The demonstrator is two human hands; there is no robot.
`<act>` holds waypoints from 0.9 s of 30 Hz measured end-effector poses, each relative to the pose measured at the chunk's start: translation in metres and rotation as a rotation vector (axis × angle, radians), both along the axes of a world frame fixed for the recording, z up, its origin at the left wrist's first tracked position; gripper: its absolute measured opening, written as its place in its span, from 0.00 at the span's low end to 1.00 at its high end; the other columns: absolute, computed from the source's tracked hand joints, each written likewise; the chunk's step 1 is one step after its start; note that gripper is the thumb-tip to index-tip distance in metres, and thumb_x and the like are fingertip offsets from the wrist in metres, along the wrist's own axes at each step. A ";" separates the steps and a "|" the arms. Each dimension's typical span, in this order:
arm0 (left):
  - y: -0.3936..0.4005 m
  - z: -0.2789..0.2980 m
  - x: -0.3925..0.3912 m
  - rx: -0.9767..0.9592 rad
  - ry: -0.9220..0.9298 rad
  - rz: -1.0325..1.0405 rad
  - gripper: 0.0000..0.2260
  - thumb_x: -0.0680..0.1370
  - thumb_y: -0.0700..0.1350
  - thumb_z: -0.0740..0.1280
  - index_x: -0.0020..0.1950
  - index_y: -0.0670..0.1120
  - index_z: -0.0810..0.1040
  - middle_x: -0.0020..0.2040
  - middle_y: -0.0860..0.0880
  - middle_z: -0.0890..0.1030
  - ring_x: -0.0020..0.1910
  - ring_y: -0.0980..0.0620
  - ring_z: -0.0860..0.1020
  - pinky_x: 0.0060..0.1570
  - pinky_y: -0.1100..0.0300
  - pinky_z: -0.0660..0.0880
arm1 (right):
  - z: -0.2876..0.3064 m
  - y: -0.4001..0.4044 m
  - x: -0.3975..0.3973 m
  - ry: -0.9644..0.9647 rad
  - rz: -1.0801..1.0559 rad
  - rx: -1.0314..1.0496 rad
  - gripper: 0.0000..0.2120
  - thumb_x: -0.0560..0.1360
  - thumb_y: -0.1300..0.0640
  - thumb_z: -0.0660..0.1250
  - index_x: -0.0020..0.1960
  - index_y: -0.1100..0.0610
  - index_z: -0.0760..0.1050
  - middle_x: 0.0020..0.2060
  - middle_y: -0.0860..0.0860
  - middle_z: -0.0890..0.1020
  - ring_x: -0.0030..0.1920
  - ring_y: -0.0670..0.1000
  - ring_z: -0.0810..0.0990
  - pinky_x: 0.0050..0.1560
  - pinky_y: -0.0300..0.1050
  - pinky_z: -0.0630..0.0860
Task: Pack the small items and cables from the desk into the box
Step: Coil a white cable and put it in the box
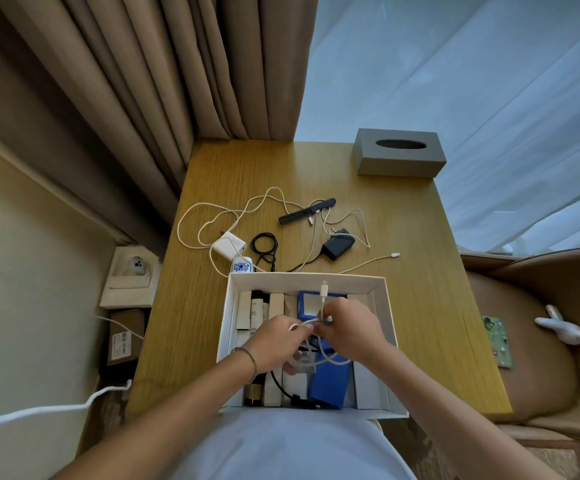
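Hands point(271, 344) over box point(224, 317) on wooden desk point(420, 289).

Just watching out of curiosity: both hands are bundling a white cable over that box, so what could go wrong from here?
Two risks, I'd guess. The white cable held by the left hand and right hand may spring loose, since its plug end sticks up free. Also, the loose cables on the desk cross the black comb and black adapter, so pulling one could drag those along.
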State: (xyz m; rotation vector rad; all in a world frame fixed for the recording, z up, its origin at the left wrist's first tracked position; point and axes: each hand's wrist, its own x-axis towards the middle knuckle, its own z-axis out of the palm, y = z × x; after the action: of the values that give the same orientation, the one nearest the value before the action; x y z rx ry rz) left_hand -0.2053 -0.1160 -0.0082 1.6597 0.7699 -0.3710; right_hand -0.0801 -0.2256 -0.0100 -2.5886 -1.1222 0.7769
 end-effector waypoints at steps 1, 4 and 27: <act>0.000 -0.004 -0.002 0.193 0.013 -0.083 0.17 0.82 0.57 0.60 0.46 0.47 0.81 0.47 0.47 0.79 0.43 0.45 0.82 0.43 0.47 0.83 | -0.005 0.001 0.003 0.066 0.004 -0.038 0.14 0.75 0.41 0.71 0.38 0.51 0.80 0.29 0.45 0.78 0.29 0.44 0.76 0.27 0.38 0.70; 0.000 -0.015 -0.007 0.644 0.048 -0.205 0.20 0.81 0.63 0.59 0.49 0.52 0.84 0.49 0.51 0.72 0.43 0.53 0.75 0.45 0.53 0.78 | -0.018 0.006 0.008 0.158 0.019 -0.115 0.18 0.74 0.40 0.72 0.33 0.52 0.76 0.26 0.46 0.76 0.24 0.44 0.72 0.25 0.38 0.68; 0.016 0.011 -0.013 0.987 -0.145 -0.355 0.13 0.82 0.54 0.57 0.53 0.53 0.81 0.48 0.53 0.78 0.49 0.53 0.76 0.47 0.58 0.73 | -0.009 -0.014 0.007 -0.275 0.379 0.185 0.20 0.84 0.47 0.55 0.73 0.52 0.71 0.47 0.49 0.86 0.42 0.51 0.84 0.38 0.46 0.79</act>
State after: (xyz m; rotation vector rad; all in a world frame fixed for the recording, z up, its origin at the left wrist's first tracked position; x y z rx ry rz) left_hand -0.2188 -0.1002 0.0023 2.7337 0.5651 -0.0939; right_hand -0.0731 -0.2397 -0.0194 -2.4072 -1.7110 0.3621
